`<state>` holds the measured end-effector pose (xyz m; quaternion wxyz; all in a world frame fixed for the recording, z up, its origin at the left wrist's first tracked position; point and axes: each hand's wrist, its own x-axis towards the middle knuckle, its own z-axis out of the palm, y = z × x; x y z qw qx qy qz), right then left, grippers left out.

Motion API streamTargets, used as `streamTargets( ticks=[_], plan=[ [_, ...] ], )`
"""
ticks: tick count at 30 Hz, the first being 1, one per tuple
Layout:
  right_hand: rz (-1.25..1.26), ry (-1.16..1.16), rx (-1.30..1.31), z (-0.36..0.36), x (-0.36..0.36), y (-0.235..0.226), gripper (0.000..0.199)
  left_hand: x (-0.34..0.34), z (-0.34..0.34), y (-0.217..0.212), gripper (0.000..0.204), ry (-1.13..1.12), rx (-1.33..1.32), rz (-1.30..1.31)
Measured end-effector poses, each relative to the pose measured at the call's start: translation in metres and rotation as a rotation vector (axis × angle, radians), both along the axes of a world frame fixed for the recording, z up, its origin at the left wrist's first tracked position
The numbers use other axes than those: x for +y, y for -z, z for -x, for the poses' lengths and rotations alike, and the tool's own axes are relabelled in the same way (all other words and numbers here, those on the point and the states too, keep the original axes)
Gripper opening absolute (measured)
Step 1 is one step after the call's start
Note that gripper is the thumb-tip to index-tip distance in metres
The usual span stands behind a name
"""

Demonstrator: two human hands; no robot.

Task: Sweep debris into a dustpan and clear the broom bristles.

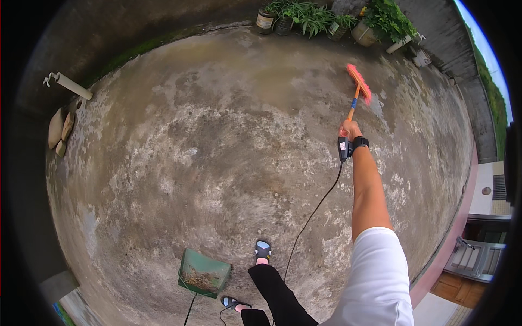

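Head view. Your right hand (350, 129) is clenched round the orange handle of the pink-bristled push broom (359, 84), whose head rests on the wet concrete floor (217, 136) far right; your left hand is out of view. The thin black cable (312, 214) trailing from your wrist toward your feet could snag your step, and the damp slab could slip. Count: one broom, one green dustpan (204, 273) near left, about five potted plants (326, 19) along the far wall.
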<state>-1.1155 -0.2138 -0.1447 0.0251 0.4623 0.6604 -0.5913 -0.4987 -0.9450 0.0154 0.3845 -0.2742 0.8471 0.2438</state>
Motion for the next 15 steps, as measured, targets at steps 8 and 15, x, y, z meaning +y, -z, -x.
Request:
streamTargets(
  ticks=[8, 15],
  plan=[
    [-0.497, -0.658, -0.355, -0.033, -0.061, 0.049, 0.013, 0.008, 0.004, 0.002, 0.03, -0.063, -0.063, 0.012],
    [-0.619, -0.953, -0.41, -0.269, -0.124, -0.014, 0.022, 0.01, 0.008, -0.012, 0.031, -0.181, -0.074, -0.041]
  ],
)
